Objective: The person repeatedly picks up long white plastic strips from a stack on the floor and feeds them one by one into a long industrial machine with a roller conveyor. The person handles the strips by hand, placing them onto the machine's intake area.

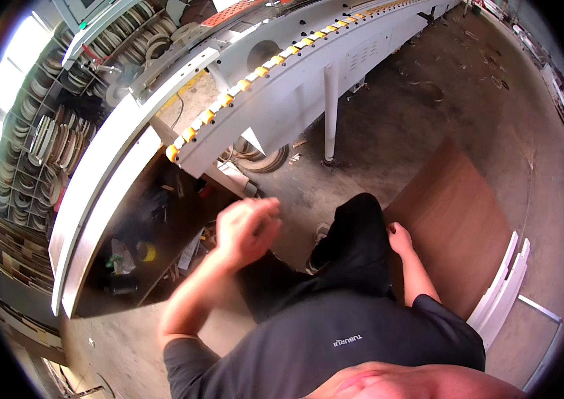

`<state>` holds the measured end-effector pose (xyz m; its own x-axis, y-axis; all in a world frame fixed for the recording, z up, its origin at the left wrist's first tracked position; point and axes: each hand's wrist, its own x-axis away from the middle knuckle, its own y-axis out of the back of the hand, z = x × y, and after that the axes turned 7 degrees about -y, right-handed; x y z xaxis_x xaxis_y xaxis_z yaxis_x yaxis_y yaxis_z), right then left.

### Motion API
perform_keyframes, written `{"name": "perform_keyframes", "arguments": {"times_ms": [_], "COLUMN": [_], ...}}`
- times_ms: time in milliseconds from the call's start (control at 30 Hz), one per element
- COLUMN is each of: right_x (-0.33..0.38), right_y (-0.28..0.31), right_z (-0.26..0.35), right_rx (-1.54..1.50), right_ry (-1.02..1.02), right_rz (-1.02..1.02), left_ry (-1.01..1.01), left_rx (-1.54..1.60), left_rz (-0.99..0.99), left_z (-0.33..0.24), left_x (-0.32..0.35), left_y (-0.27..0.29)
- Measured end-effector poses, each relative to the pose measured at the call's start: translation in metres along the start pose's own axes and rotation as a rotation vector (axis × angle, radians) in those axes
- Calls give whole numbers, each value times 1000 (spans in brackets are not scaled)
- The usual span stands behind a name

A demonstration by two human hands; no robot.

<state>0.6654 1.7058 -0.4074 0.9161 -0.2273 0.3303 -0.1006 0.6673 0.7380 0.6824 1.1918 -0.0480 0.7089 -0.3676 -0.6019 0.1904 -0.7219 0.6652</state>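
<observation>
My left hand [247,229] is raised in front of me, beside the near end of a long pale machine [282,100]. Its fingers look curled but are smeared by motion, and I see nothing in them. Low by my right thigh, my right hand [398,238] has its fingers closed, overlapping the left edge of a brown wood-grain panel [455,219]. Whether it grips that edge or something small is hidden. Several white strips [501,282] lie along the panel's near right side.
Yellow-and-white rollers [245,85] line the machine's edge. Below its near end, a dark shelf [106,282] holds a yellow tape roll [145,251] and scraps. Racks of edge-banding coils [62,143] stand at left. A machine leg [330,113] reaches the concrete floor [422,100].
</observation>
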Motion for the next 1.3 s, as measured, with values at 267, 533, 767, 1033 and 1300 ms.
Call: {"name": "perform_keyframes", "arguments": {"times_ms": [267,533,767,1033,1300], "right_x": [92,128,145,136,137], "right_y": [36,25,103,13,8], "right_z": [138,187,208,136,145], "right_rx": [-239,-41,255,53,59], "right_ry": [249,618,460,675,683], "right_rz": [-42,2,0,-92,-85], "left_ry": [-511,-458,-478,-430,-482], "left_rx": [-293,-516,-595,-682,-600], "left_rz": [-283,-258,-429,-434,-396], "left_z": [-185,-227,-280,-284,-266], "left_x": [-63,-43,11,11,0], "left_y": [224,309,327,299,269]}}
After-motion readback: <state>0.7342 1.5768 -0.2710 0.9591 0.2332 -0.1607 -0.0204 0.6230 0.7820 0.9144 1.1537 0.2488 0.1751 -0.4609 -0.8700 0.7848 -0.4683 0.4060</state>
